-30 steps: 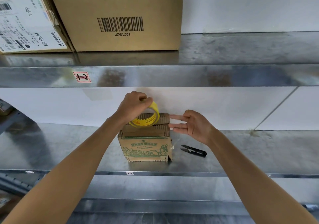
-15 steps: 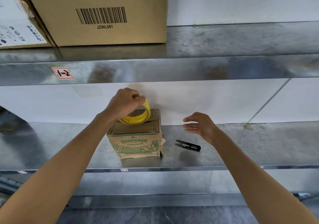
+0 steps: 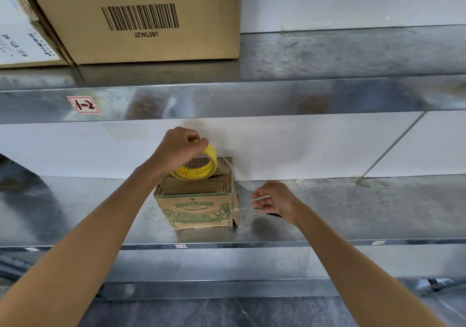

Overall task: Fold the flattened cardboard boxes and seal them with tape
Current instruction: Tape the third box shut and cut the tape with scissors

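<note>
Head view: R hand (image 3: 276, 200) has dropped from beside the small box (image 3: 199, 208) onto the black snips (image 3: 274, 215) on the steel shelf (image 3: 353, 213). Its fingers are curled over them, but can't tell if it's got hold yet. L hand (image 3: 180, 150) still grips the yellow tape roll (image 3: 201, 171) atop the box. Prob. strip's laid & the cut comes next.

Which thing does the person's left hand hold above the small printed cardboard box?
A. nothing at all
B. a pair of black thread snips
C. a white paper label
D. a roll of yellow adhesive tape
D: the left hand grips the roll of yellow adhesive tape from above, over the top of the small brown cardboard box with green print.
</note>
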